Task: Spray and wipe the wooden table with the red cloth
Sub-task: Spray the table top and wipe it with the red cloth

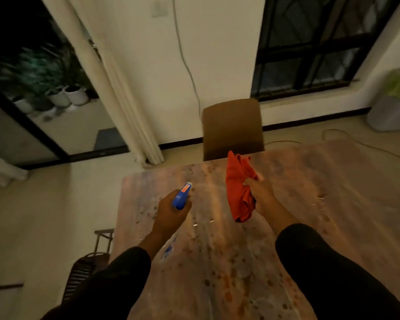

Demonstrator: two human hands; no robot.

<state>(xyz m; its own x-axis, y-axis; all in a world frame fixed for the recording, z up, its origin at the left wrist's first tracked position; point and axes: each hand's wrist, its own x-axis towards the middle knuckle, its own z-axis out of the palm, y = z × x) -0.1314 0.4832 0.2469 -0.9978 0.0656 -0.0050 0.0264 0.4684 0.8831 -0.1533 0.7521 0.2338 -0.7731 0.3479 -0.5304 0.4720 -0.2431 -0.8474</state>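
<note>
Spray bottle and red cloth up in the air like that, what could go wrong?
1. The spray bottle in the left hand points toward the table's far left edge, so some mist may land on the floor instead of the wooden table.
2. The red cloth hangs bunched from the right hand; wiped like that, it might only smear the spots.
3. The chair beyond the table could catch stray spray.

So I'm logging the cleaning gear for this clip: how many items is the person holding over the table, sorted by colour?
Blue: 1, the spray bottle in the left hand
Red: 1, the cloth bunched in the right hand
Total: 2, both held above the wooden table
</note>
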